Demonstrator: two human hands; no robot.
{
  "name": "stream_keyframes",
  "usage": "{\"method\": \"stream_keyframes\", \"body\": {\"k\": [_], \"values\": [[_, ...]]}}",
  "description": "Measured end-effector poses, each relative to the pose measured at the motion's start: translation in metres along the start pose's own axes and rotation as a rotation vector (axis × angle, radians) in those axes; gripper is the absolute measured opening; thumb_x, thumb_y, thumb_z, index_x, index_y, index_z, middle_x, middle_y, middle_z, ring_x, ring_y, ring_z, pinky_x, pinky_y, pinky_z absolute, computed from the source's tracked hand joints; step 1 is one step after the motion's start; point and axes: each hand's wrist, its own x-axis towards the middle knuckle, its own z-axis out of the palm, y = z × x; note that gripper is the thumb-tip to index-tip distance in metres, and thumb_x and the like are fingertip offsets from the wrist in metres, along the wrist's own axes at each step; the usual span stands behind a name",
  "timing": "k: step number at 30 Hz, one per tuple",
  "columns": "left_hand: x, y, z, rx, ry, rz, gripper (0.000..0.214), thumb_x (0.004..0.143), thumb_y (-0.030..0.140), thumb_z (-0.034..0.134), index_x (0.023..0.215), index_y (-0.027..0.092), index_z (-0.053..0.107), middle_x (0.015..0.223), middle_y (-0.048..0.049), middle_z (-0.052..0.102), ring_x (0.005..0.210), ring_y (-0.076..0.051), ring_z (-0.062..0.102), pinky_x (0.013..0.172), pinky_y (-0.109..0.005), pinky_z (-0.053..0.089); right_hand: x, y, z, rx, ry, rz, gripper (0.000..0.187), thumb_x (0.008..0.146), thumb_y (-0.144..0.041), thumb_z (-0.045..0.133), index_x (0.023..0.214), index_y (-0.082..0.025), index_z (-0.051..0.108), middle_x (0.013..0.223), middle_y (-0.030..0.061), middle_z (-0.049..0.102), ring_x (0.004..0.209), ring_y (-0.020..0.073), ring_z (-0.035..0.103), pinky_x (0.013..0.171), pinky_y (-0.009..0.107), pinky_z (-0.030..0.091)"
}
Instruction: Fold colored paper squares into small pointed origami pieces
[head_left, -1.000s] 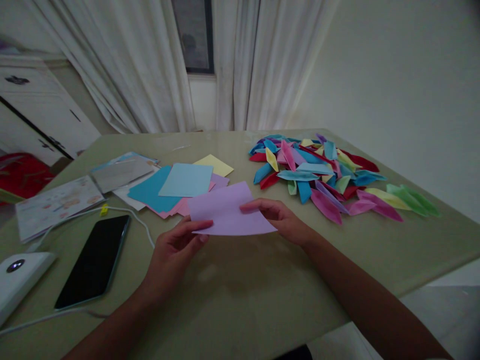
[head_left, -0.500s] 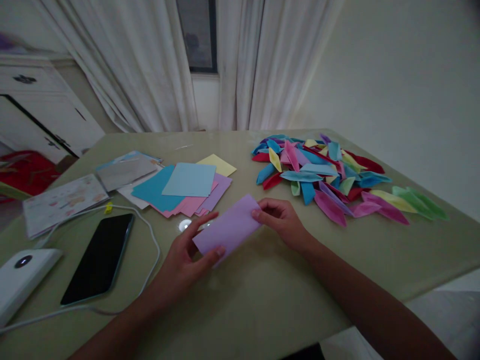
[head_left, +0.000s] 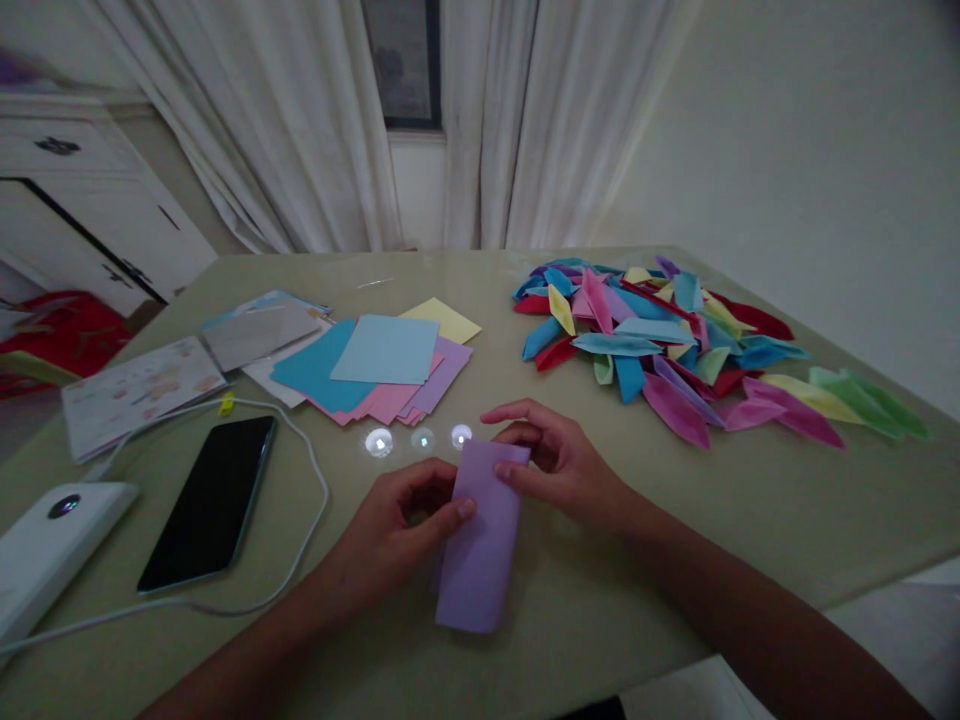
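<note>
left hand (head_left: 394, 528) at seven o'clock and right hand (head_left: 568, 472) at four both pinch the folded purple paper (head_left: 480, 545) at six in my remote view, i judge to steady its layers, with flat sheets (head_left: 386, 350) at nine and folded pieces (head_left: 618, 345) at three.

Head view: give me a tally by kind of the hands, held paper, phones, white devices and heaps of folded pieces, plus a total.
Hands: 2 (left hand, right hand)
Held purple paper: 1
Phone: 1
White device: 1
Heap of folded pieces: 1, counted as one because its pieces overlap
Total: 6
</note>
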Motion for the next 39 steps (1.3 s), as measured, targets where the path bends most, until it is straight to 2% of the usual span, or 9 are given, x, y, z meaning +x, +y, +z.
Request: {"method": "stream_keyframes", "body": {"k": [2,5,9,16,20,25,29,35,39], "values": [[0.000,0.001,0.001,-0.042,0.098,0.028,0.026,0.094,0.046,0.081,0.102,0.021,0.082,0.095,-0.0050,0.081,0.083,-0.018,0.074,0.073,-0.026,0.058,-0.002,-0.001,0.005,-0.009,-0.028,-0.012,0.045,0.095,-0.020,0.081,0.137,-0.022,0.067,0.106,0.0051,0.078,0.098,0.0171,0.075,0.086,0.028,0.058],[0.000,0.003,0.002,-0.034,0.195,0.047,0.024,0.091,0.044,0.084,0.093,0.020,0.082,0.085,-0.0034,0.080,0.073,-0.016,0.071,0.064,-0.022,0.054,-0.006,-0.003,0.011,-0.040,-0.013,-0.041,0.043,0.095,-0.019,0.080,0.136,-0.023,0.068,0.117,0.0074,0.076,0.109,0.0188,0.074,0.094,0.030,0.059],[-0.001,0.005,0.004,-0.038,0.223,0.037,0.025,0.088,0.043,0.086,0.083,0.019,0.080,0.076,-0.0018,0.077,0.066,-0.014,0.069,0.059,-0.020,0.052,-0.007,-0.003,0.014,-0.076,0.009,-0.041,0.043,0.095,-0.019,0.078,0.137,-0.023,0.067,0.114,0.0064,0.075,0.105,0.0181,0.074,0.092,0.030,0.060],[0.000,0.005,0.003,-0.058,0.315,0.100,0.017,0.089,0.037,0.085,0.095,0.021,0.084,0.087,-0.0036,0.083,0.075,-0.016,0.075,0.065,-0.022,0.059,-0.005,0.000,0.013,-0.053,-0.035,-0.027,0.045,0.095,-0.018,0.079,0.138,-0.024,0.065,0.107,0.0045,0.073,0.100,0.0165,0.073,0.089,0.028,0.060],[0.001,0.005,0.003,-0.048,0.309,0.104,0.016,0.090,0.036,0.084,0.089,0.020,0.083,0.080,-0.0026,0.080,0.069,-0.014,0.073,0.061,-0.020,0.058,-0.006,0.002,0.013,-0.058,-0.032,-0.031,0.044,0.096,-0.020,0.079,0.138,-0.023,0.066,0.107,0.0044,0.073,0.098,0.0160,0.073,0.088,0.028,0.059],[-0.001,0.006,0.004,-0.057,0.276,0.103,0.022,0.093,0.034,0.082,0.112,0.024,0.084,0.086,-0.0020,0.083,0.069,-0.014,0.075,0.059,-0.020,0.060,-0.007,0.000,0.013,-0.071,-0.030,-0.031,0.045,0.095,-0.019,0.079,0.138,-0.023,0.066,0.107,0.0043,0.073,0.098,0.0167,0.073,0.087,0.028,0.059],[-0.002,0.008,0.004,-0.036,0.286,0.109,0.015,0.093,0.033,0.082,0.103,0.022,0.084,0.086,-0.0025,0.083,0.070,-0.015,0.077,0.061,-0.020,0.062,-0.008,-0.002,0.014,-0.085,-0.021,-0.021,0.044,0.095,-0.020,0.078,0.137,-0.023,0.066,0.109,0.0048,0.073,0.100,0.0175,0.073,0.089,0.029,0.059],[-0.003,0.009,0.004,-0.001,0.308,0.098,0.018,0.092,0.035,0.083,0.102,0.021,0.084,0.083,-0.0032,0.083,0.066,-0.016,0.077,0.059,-0.022,0.064,-0.006,-0.001,0.013,-0.077,0.004,-0.012,0.044,0.094,-0.022,0.080,0.135,-0.023,0.067,0.109,0.0056,0.073,0.100,0.0178,0.072,0.090,0.030,0.058],[-0.004,0.009,0.005,0.002,0.328,0.125,0.015,0.092,0.033,0.081,0.102,0.022,0.084,0.081,-0.0026,0.083,0.066,-0.017,0.079,0.060,-0.024,0.066,-0.003,-0.001,0.013,0.031,0.055,0.067,0.044,0.091,-0.028,0.086,0.132,-0.022,0.070,0.109,0.0054,0.074,0.096,0.0167,0.071,0.083,0.027,0.056]]}}
